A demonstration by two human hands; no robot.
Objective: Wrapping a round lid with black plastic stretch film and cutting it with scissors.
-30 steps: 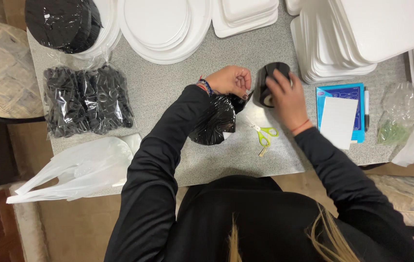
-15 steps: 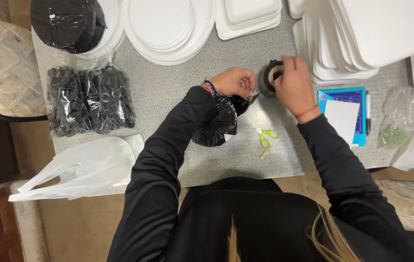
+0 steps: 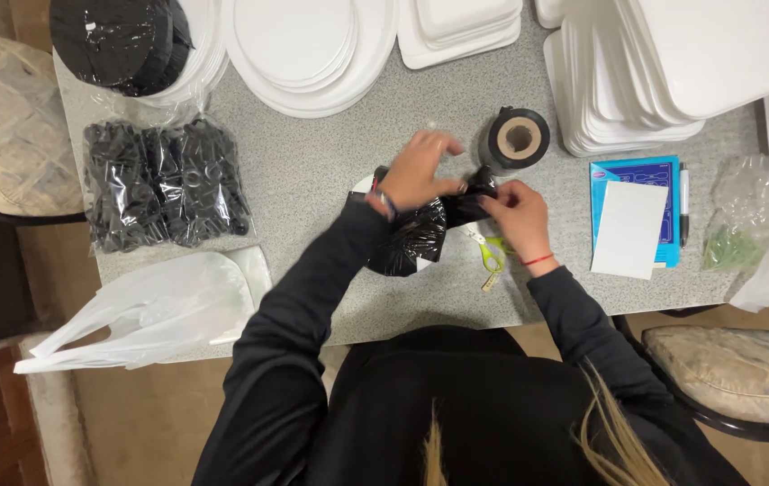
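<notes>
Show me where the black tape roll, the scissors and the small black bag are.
black tape roll (image 3: pixel 517 138), head view, on its cardboard core.
scissors (image 3: pixel 491 256), head view, on a yellow-green handle loop.
small black bag (image 3: pixel 411 241), head view, on its shiny bulging body.

A black plastic bag (image 3: pixel 410 241), glossy and crinkled, sits bulging on the grey speckled table (image 3: pixel 312 180) near its front edge. Its body is rounded and full, with a sliver of something white showing at its upper left edge and underneath. The top of the bag is gathered into a twisted neck that runs to the right, pinched between the left hand (image 3: pixel 420 171) above and the right hand (image 3: pixel 518 209) at its end. Just beyond the neck, touching or nearly touching it, a roll of black tape (image 3: pixel 514 138) stands on its edge, its tan cardboard core facing the camera.
</notes>
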